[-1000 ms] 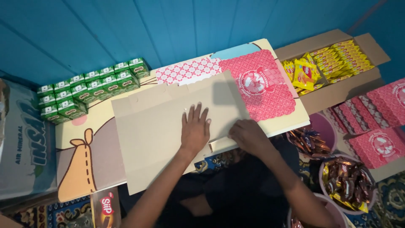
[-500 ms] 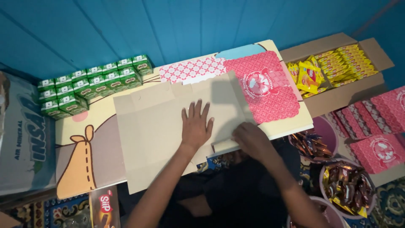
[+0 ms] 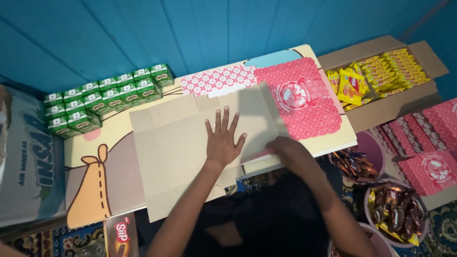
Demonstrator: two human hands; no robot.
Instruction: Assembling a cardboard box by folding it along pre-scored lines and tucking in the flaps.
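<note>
A flat unfolded cardboard box blank [image 3: 176, 143], plain brown side up, lies on a low table [image 3: 95, 190] with a cartoon print. My left hand [image 3: 223, 140] presses flat on the blank near its middle, fingers spread. My right hand [image 3: 291, 153] grips the blank's near right flap at the table's front edge, where a pink printed side shows. Another pink patterned box blank [image 3: 304, 97] lies flat just beyond, partly under the brown one.
Green drink cartons [image 3: 102, 95] stand in rows at the table's back left. An open cardboard box of yellow snack packets [image 3: 381, 71] sits at right. Pink flat boxes [image 3: 435, 143] and bowls of wrapped sweets [image 3: 397, 212] lie at lower right. A large carton [image 3: 28, 162] stands left.
My right hand has shifted slightly along the near flap and lifted its edge. My left hand stays pressed on the blank.
</note>
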